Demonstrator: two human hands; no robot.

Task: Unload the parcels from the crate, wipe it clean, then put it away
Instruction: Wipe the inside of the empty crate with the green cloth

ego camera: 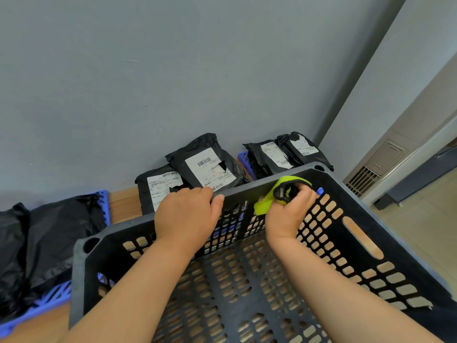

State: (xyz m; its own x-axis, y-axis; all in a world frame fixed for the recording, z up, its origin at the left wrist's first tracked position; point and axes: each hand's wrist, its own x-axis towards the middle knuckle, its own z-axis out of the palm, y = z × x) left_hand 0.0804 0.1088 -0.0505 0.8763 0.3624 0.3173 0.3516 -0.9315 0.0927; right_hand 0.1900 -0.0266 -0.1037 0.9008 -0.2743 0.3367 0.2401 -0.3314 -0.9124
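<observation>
Crate (84, 268) is right in front of me, with no parcels inside. The parcels (210, 167) lie by the wall. My left hand (188, 214) grips the far rim. My right hand (286, 214) squeezes a green cloth (263, 206) against that rim. I think I am at the wiping part. Putting it away comes after.

A parcel-handling corner, like a mailroom: black plastic mailer bags with white barcoded shipping labels (205, 167) lie on blue slatted plastic pallets (37, 310) along a bare grey wall (173, 70), beside a dark perforated plastic crate (366, 206).
</observation>
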